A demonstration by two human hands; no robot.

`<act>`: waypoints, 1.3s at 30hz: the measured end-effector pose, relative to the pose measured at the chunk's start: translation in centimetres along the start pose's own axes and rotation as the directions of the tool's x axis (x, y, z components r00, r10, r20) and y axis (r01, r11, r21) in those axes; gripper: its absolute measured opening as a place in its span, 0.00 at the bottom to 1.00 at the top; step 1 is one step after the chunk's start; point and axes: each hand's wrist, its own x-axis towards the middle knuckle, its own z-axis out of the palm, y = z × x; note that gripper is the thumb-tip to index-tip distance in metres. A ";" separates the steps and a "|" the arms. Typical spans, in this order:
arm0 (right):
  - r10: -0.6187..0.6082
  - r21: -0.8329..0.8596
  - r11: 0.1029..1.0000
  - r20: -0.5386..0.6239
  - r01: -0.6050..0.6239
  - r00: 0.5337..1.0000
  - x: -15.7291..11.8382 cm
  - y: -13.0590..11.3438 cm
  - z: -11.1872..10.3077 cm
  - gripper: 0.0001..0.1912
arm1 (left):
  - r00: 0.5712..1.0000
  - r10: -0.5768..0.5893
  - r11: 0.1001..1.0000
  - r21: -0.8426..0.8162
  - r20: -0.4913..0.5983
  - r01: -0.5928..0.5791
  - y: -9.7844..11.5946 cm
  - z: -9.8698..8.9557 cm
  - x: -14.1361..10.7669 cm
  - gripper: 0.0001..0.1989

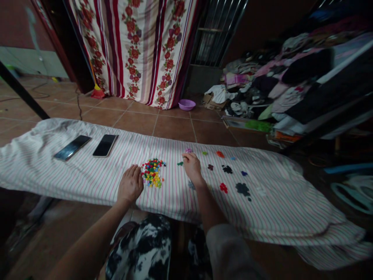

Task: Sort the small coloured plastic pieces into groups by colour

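My left hand (131, 185) rests on the striped cloth with its fingers lying along the left edge of a mixed pile of small coloured pieces (153, 173). Bent over the cloth, my right hand (192, 168) has thumb and forefinger together just below a small pink-purple cluster (189, 150); whatever is between the fingertips is too small to tell. Close to its left lies a dark green cluster (180, 163). Sorted to the right are an orange cluster (220, 154), a black cluster (227, 169), a red cluster (223, 188) and a dark grey cluster (243, 189). My forearm partly covers a grey-blue cluster (191, 185).
Two phones (72, 147) lie on the left of the striped cloth (163, 206). Beyond it stand a floral curtain (140, 50), a purple basin (187, 104) and a red broom (98, 92) on the tiled floor. A clothes heap (271, 81) fills the back right.
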 end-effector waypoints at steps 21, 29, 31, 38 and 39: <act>-0.052 -0.069 0.995 0.201 0.067 0.978 -1.1 0.5 0.2 0.23 | 1.000 -0.012 0.999 -0.034 0.001 0.012 -0.1 0.0 0.0 0.19; -0.111 0.029 0.994 0.094 0.109 0.989 -1.0 -1.0 0.2 0.15 | 1.000 -0.014 1.000 -0.015 -0.022 0.014 -0.2 0.2 0.0 0.18; -0.167 0.061 0.985 0.142 0.160 0.976 -1.4 -1.9 0.5 0.14 | 1.000 -0.013 1.000 -0.007 -0.012 0.013 -0.2 0.2 0.0 0.18; -0.205 0.002 0.976 0.335 0.217 0.920 -2.7 -3.1 1.8 0.11 | 1.000 -0.024 1.000 -0.012 0.020 0.024 -0.1 0.0 0.1 0.19; -0.201 -0.010 0.976 0.347 0.218 0.916 -2.7 -3.2 2.0 0.11 | 1.000 -0.022 1.000 -0.018 0.020 0.023 -0.1 0.0 0.1 0.19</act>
